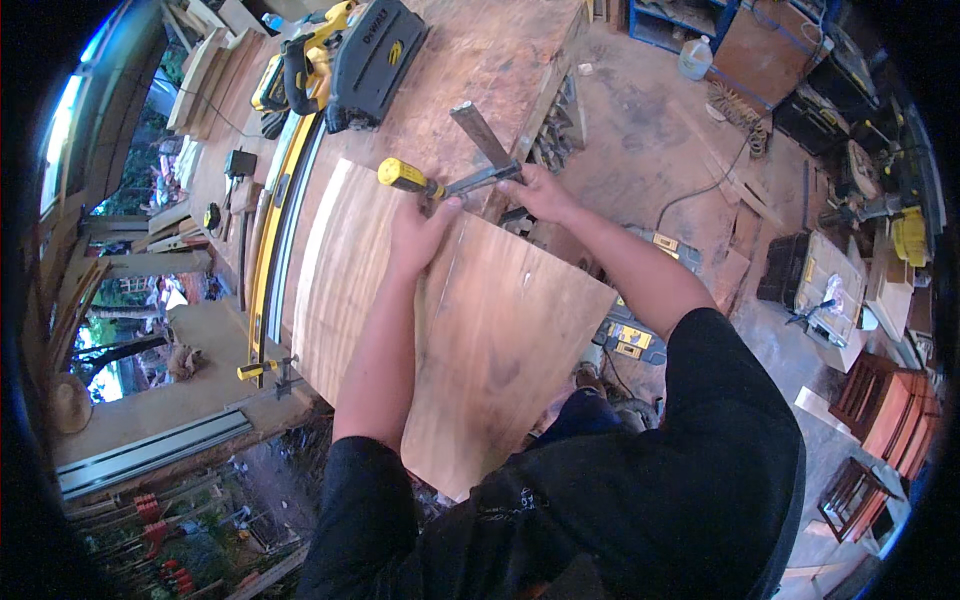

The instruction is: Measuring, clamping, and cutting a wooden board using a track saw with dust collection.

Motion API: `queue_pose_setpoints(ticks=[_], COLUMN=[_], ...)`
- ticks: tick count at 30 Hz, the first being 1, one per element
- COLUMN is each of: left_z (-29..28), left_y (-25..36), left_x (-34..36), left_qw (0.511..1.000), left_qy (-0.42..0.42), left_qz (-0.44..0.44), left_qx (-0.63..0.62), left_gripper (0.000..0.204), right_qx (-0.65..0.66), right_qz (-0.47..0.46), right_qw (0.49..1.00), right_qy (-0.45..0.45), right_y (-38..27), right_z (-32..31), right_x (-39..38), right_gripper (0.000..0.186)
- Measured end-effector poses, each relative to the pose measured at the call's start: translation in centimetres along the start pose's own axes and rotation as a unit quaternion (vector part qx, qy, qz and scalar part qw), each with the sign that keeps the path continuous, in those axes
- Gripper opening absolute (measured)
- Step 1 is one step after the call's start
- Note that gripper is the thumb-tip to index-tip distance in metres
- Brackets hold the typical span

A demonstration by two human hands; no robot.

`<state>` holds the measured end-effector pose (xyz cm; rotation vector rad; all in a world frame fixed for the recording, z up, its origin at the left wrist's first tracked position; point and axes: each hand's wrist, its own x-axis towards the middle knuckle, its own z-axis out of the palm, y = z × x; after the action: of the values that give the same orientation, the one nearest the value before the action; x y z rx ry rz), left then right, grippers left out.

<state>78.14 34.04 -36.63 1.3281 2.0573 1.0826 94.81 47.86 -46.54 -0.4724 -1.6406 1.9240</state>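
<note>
A bar clamp point(485, 180) with a yellow handle point(403, 174) sits at the far edge of a wide, light-brown wooden board point(510, 330). My right hand point(545, 195) is closed round the clamp's metal bar, just beyond the board's far right part. Close below the yellow handle, my left hand point(418, 230) lies against the board's far edge, its thumb stretched toward the clamp. The other left fingers are hidden, so their grip does not show. A line like a seam runs down the board beside my left forearm, which covers part of the wood.
A yellow-and-black power saw point(370, 65) stands on the workbench point(470, 60) beyond the board. Along the left lies a yellow level point(282, 215); a second yellow-handled clamp point(262, 370) is near the bench's near-left corner. Tool cases point(635, 340) and a cable point(705, 185) lie right.
</note>
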Motion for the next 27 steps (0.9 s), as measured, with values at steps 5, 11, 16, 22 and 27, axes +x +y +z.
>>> queue_pose_setpoints(ticks=[5,11,16,22,27], left_z=[-4.8,-4.3,-1.1,-0.8,-1.2], left_y=[1.5,4.1,6.2,6.4,5.9], left_x=[5.0,10.1,12.0,12.0,13.0], left_qw=[0.962,0.87,0.806,0.818,0.796], left_qy=[-0.255,-0.379,-0.567,-0.557,-0.575], left_qz=[-0.079,-0.175,-0.156,-0.144,-0.163], left_qx=[-0.055,-0.264,-0.058,-0.013,-0.098], left_gripper=[0.042,0.043,0.04,0.039,0.038], right_qx=[0.012,0.025,0.014,-0.105,-0.069], right_qz=[-0.003,-0.027,-0.023,-0.021,-0.036], right_qw=[0.999,0.999,0.998,0.993,0.996], right_qy=[-0.034,-0.036,-0.054,-0.038,-0.032], right_y=[-0.1,-0.1,-0.1,-0.2,0.0], right_z=[-0.5,-0.4,-0.7,-1.3,-1.4], right_x=[1.0,1.4,1.4,1.1,1.5], right_gripper=[0.017,0.02,0.018,0.019,0.022])
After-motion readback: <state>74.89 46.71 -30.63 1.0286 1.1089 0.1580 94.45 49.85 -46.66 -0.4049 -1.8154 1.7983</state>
